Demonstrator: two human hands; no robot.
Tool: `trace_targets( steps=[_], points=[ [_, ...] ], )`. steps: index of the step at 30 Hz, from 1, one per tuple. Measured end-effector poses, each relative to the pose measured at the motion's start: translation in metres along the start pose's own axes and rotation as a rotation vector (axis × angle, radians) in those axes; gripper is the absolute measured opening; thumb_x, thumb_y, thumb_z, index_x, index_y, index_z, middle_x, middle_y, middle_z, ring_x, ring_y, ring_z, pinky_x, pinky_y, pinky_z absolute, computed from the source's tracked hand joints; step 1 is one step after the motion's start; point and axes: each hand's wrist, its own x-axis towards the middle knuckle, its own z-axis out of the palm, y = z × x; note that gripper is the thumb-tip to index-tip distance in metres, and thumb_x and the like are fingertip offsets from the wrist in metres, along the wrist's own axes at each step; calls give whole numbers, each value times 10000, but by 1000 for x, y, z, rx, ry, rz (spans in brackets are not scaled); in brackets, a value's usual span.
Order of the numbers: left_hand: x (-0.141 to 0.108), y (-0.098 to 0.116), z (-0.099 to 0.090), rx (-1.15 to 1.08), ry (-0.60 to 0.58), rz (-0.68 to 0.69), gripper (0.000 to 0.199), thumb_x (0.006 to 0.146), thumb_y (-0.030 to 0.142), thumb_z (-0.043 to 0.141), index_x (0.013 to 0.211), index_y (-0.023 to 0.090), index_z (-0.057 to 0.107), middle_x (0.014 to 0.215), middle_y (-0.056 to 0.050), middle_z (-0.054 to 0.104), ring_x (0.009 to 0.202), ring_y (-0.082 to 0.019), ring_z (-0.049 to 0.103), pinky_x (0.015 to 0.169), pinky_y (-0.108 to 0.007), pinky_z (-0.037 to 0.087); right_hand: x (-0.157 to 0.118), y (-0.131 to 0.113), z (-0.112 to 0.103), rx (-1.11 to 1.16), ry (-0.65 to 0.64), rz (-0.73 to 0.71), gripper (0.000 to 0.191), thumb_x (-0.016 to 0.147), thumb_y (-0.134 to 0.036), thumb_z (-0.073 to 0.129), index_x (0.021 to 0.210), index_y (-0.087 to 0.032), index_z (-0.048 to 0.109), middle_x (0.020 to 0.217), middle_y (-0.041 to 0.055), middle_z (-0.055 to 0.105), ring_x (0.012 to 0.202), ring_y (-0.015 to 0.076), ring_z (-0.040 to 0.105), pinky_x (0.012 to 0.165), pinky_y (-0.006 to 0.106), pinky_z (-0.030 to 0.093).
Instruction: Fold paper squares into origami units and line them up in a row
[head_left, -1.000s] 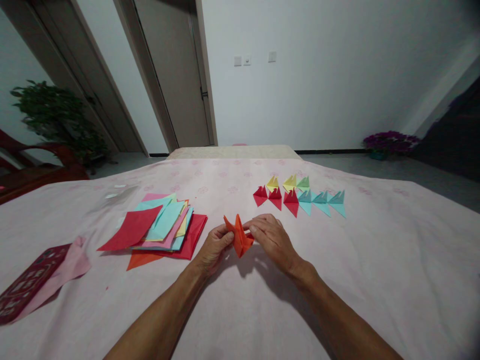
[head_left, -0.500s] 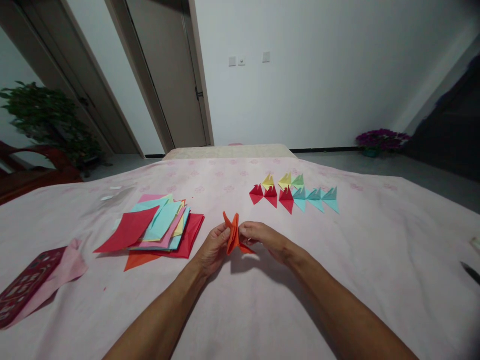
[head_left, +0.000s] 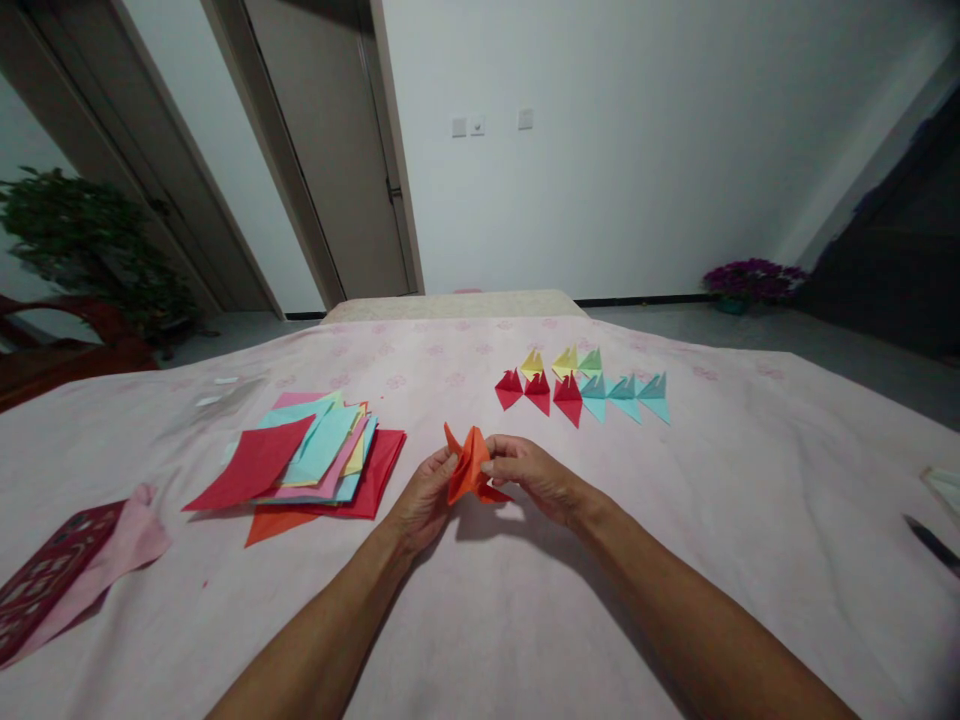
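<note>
An orange origami crane [head_left: 470, 468], partly folded, is held just above the tablecloth between both hands. Thumb and fingers of my left hand [head_left: 430, 495] pinch its left side. On the other side, my right hand [head_left: 529, 472] grips the crane's right wing between thumb and forefinger. One pointed tip sticks up at the left and another points down to the right. Beyond my right hand stand finished paper cranes: red ones [head_left: 568, 400], light blue ones [head_left: 624, 397], yellow ones [head_left: 532, 364] and a pale green one [head_left: 591, 362].
Left of my hands lies a loose pile of coloured paper sheets [head_left: 322, 455]. A dark red patterned phone [head_left: 56, 570] rests on pink cloth or paper [head_left: 131, 545] at the far left. At the right edge is a dark pointed object [head_left: 932, 545]. A pink tablecloth [head_left: 480, 620] covers the table.
The orange crane's folds have spread wider, showing a broader face. My right fingers have shifted onto its wing. The whole view has moved slightly.
</note>
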Motion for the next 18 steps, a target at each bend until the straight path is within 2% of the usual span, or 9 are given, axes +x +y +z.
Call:
trace_targets(
  steps=[3, 7, 12, 15, 18],
  points=[
    [0, -2, 2, 3, -12, 0, 343, 840, 344, 721, 1106, 130, 696, 966, -101, 730, 846, -183, 670, 767, -260, 479, -2, 6, 0, 59, -4, -5, 385, 634, -393, 825, 879, -152, 653, 785, 21, 660, 661, 122, 551, 637, 253, 402],
    [-1, -1, 5, 17, -39, -17, 374, 858, 376, 696, 1132, 122, 683, 999, -114, 725, 899, -204, 667, 797, -279, 477, 0, 15, 4, 112, 63, -53, 394, 661, -429, 818, 875, -157, 629, 707, -6, 631, 583, 100, 522, 568, 230, 371],
    [-2, 0, 6, 54, -42, -42, 493, 759, 391, 793, 1154, 125, 664, 1014, -110, 720, 932, -214, 666, 790, -262, 476, 2, 17, 7, 115, 173, -101, 348, 686, -404, 803, 888, -164, 651, 752, -7, 637, 649, 110, 544, 624, 235, 400],
    [-1, 0, 7, 73, -46, -52, 543, 707, 364, 838, 1163, 134, 655, 1026, -104, 718, 937, -217, 670, 807, -269, 485, 3, 18, 4, 134, 154, -109, 327, 710, -401, 786, 897, -164, 660, 799, 6, 654, 688, 122, 562, 664, 244, 414],
    [0, 0, 7, 67, -37, -42, 578, 710, 358, 836, 1207, 147, 627, 1039, -102, 716, 940, -214, 675, 833, -278, 491, 3, 20, -1, 118, 101, -89, 352, 754, -414, 752, 987, -166, 658, 809, 15, 663, 664, 120, 555, 623, 241, 394]
  ],
)
